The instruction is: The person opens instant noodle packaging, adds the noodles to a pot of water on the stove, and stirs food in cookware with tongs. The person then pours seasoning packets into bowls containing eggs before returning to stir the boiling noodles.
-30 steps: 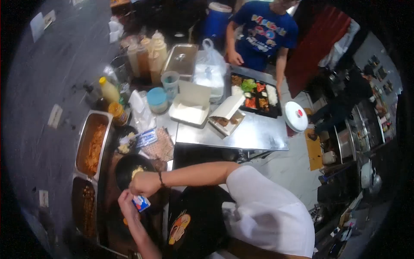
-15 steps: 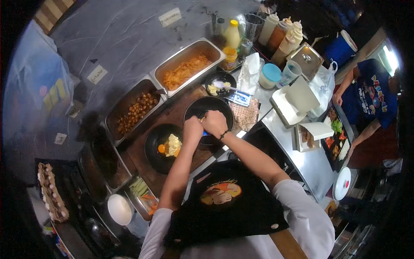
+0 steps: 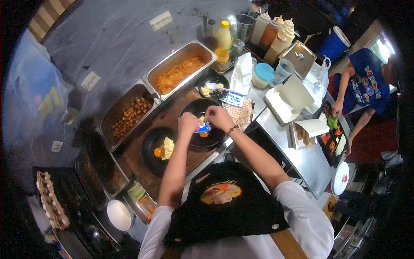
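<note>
above the right-hand large pan (image 3: 194,108), just drew the right hand (image 3: 218,117) slightly away from the left hand (image 3: 189,124), baring more of one blue packet (image 3: 202,127) clamped in left fingers, so apparently still mid-handling; cannot tell right fingers' hold on its edge; count two large pans (image 3: 151,140), one small pan (image 3: 207,79), two white boxes (image 3: 295,93), one yellow-capped bottle (image 3: 223,38)

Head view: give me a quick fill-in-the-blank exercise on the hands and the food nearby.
The packet at the left hand and right hand is mostly ____.
Beside a pale yellow mass, the leftmost round black pan holds one egg ____.
Beside the green sticks are sticks coloured ____.

Missing words: blue; yolk; orange.
</note>
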`<state>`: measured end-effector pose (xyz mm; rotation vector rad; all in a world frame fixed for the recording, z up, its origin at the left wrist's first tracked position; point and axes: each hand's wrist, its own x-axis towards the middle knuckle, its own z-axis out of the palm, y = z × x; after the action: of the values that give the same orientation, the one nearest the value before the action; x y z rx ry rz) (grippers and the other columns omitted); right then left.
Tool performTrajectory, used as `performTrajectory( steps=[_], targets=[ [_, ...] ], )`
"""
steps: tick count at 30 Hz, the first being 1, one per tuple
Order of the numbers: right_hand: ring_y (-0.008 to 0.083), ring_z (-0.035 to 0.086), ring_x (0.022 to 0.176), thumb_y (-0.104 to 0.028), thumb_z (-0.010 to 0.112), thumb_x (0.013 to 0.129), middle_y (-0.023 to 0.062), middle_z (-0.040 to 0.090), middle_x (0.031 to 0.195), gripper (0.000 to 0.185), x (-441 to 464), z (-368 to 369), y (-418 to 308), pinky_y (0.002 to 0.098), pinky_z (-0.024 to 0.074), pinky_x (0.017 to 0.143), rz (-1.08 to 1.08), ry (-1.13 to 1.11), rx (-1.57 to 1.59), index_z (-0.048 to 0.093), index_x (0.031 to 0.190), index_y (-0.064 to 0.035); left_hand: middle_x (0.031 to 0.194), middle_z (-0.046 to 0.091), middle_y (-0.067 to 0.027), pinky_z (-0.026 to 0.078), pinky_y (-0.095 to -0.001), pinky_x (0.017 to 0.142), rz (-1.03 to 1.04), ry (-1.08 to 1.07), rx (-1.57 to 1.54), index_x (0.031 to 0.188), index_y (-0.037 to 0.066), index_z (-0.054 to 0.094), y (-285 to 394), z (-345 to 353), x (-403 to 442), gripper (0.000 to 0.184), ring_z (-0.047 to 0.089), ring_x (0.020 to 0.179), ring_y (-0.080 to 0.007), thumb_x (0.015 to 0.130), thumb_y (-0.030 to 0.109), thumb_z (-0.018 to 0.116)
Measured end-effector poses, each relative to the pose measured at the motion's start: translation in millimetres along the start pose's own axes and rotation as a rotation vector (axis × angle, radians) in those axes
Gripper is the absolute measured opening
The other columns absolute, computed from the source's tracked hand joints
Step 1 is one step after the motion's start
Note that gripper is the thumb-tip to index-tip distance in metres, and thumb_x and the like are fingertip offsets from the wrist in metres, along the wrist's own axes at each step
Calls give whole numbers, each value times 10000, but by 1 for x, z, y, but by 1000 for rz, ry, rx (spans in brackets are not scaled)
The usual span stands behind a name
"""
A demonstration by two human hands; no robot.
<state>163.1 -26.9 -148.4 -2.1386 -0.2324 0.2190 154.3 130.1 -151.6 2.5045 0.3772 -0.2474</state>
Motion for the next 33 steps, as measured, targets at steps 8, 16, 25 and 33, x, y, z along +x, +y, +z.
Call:
performTrajectory(
  steps=[8, 16, 25, 33],
  targets=[
    [238, 639, 718, -465, 712, 673, 134, 658, 828, 543, -42, -32, -4, 330, 497, 682, -184, -230, 98, 632, 1015, -50, 691, 647, -116, 496, -332, 522, 309, 83, -288, 755, -3, 672, -38, 12, 21, 171, 622, 600, -202, 684, 96, 552],
    [333, 590, 747, -212, 584, 787, 144, 611, 760, 157, -39, -32, -9, 427, 461, 660, -434, -120, -193, 617, 829, -64, 590, 558, -87, 431, -194, 424, -51, -233, -603, 841, 5, 609, 10, -30, -23, 227, 564, 500, -148, 870, 215, 529],
    [321, 589, 661, -249, 607, 792, 149, 613, 726, 201, 2, -41, 9, 396, 457, 601, -401, -150, -97, 643, 832, -56, 814, 566, -87, 456, -286, 681, 526, 123, -300, 849, -6, 631, -12, -27, -26, 199, 576, 751, -206, 694, 95, 705],
    [329, 590, 668, -250, 617, 783, 151, 613, 708, 195, -5, -34, -1, 403, 456, 604, -283, -109, -94, 647, 794, -57, 762, 626, -106, 469, -340, 657, 454, 254, -226, 791, 51, 680, -14, -24, -31, 184, 605, 716, -260, 657, 169, 728]
  ],
)
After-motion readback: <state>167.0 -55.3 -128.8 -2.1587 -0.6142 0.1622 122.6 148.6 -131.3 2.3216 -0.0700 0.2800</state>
